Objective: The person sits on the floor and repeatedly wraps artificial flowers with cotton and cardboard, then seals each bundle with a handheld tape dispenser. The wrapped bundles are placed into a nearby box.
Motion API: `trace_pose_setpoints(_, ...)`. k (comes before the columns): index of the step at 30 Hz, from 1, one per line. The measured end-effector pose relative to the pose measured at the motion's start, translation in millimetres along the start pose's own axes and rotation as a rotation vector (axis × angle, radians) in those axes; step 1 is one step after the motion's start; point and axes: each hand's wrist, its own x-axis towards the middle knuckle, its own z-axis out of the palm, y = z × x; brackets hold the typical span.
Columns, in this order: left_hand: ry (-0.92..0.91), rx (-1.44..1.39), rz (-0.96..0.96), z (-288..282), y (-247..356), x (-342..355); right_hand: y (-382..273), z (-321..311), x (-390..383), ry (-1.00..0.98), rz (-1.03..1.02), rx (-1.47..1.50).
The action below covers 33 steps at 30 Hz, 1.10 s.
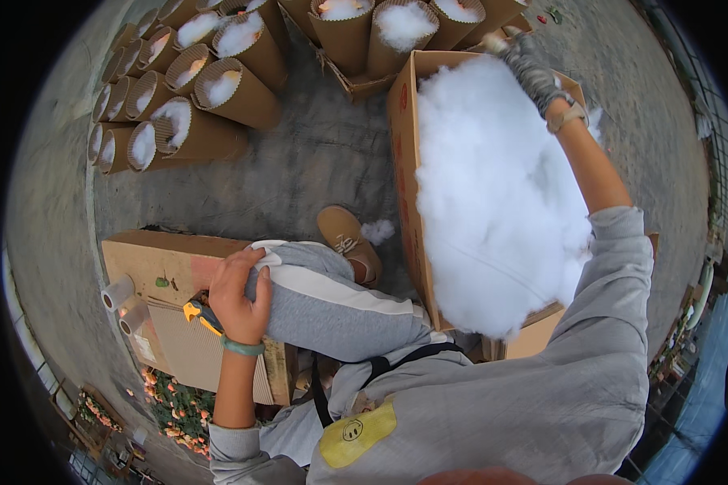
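Note:
My bare left hand (239,299) rests with fingers apart on my grey-trousered leg, beside a yellow-and-black cutter (202,317) on a flat cardboard box (162,259). My right hand (526,69), in a grey patterned glove, reaches over the far right part of a large open cardboard box (402,137) heaped with white fluffy fibre (493,210); whether its fingers hold anything is unclear. Cardboard tubes (336,40) with scalloped liners, white fibre and some peach pieces stand just beyond that hand and box.
More upright tubes (243,101) crowd the upper left. Two white rolls (117,291) sit at the left box's edge. Peach flowers with leaves (178,412) lie below it. My shoe (348,238) is on the grey floor (299,153), near a loose tuft of fibre (378,232).

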Motion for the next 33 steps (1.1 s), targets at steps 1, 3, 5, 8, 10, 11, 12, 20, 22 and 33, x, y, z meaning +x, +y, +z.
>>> trace_pose_setpoints(1,-0.039,0.026,-0.022,0,-2,-3,-8,19,-41,-0.123,-0.100,-0.408)
trace_pose_setpoints(3,-0.025,0.030,-0.002,0,-4,-10,-14,53,-91,-0.430,0.068,-0.748)
trace_pose_setpoints(5,-0.016,0.065,0.007,0,3,-15,-10,63,-104,-0.338,0.122,-0.668)
trace_pose_setpoints(8,0.010,0.240,0.093,6,40,-17,-5,42,-82,-0.069,0.150,-0.388)
trace_pose_setpoints(10,0.027,0.100,0.273,32,85,-12,-13,9,-66,-0.007,0.052,-0.365)
trace_pose_setpoints(11,-0.001,-0.080,0.329,54,107,-5,-21,-3,-62,0.017,0.050,-0.388)
trace_pose_setpoints(12,-0.008,-0.096,0.343,80,128,2,-28,-13,-65,-0.005,0.068,-0.250)
trace_pose_setpoints(20,-0.953,0.736,0.650,226,121,6,-61,-128,-83,0.167,0.393,0.533)
trace_pose_setpoints(22,-0.972,0.594,0.657,223,120,9,-62,-158,-81,0.190,0.527,0.393)
trace_pose_setpoints(33,-0.172,-0.295,0.612,182,144,42,-87,-20,-287,-0.370,0.002,-0.211)
